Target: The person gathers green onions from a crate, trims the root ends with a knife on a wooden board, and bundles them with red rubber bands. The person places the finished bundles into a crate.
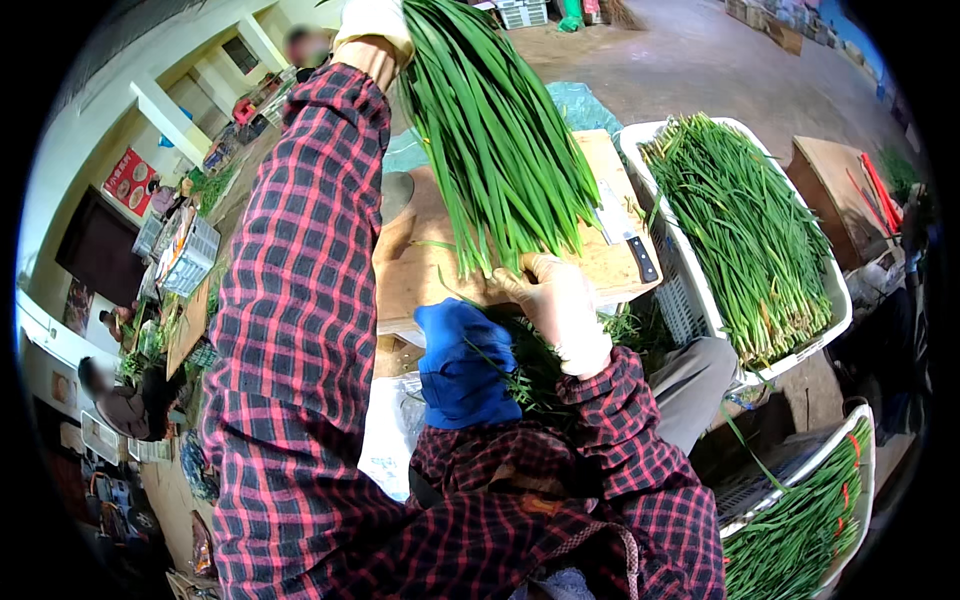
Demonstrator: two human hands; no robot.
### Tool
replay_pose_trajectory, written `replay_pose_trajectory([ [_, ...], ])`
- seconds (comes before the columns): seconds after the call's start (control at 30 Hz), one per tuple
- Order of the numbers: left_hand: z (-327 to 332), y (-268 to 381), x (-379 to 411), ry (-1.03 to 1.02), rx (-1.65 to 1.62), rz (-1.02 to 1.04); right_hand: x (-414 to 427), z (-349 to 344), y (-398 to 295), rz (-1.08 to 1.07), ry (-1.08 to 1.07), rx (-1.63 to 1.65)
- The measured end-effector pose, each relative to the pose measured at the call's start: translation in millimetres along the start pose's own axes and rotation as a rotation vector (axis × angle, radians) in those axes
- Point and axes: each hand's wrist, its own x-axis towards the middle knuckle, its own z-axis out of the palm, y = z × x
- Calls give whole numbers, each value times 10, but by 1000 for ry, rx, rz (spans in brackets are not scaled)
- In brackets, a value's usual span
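Note:
A large bunch of long green Chinese chives (487, 135) hangs leaf tips down, slanting over a wooden board (405, 285). At the top edge of the picture my left hand (375, 26), in a pale glove, is raised at the bunch's upper end; its fingers are mostly out of the picture. My right hand (551, 304), also in a pale glove, is at the lower leaf tips, thumb and forefinger close together near them; whether they pinch a leaf I cannot tell. On the board's right side lies a knife (641, 259) with a black handle, its blade partly behind the leaves.
Right of the board, a white plastic crate (840, 292) holds many chives. Another crate (862, 480) at lower right holds chives with red bands. A wooden box (840, 195) stands beyond. Blue cloth (465, 367) lies before my body. Several people are at the left, among crates and greens.

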Motion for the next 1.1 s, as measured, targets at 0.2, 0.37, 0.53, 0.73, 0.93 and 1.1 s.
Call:
replay_pose_trajectory([
  [0.2, 104, -116, 57, -48, -219, -78, -205, 10, 265, -30, 39, 297],
  [0.37, 215, -146, 42, -77, -176, 5, -778, 136, 840, 111, -188, 226],
  [0.53, 258, 4, 292, 295, -68, 76, -1119, 416, 1101, 168, -766, -559],
  [0.73, 442, 100, 34, 310, -190, 420, -72, 308, 4, 30, 108, -92],
  [0.93, 612, 131, 35, 235, -229, 177, 370, 285, 138, 17, 210, -101],
  [1.1, 115, -233, 617, 103, -75, 76, -126, 290, 324, -57, 161, -95],
])
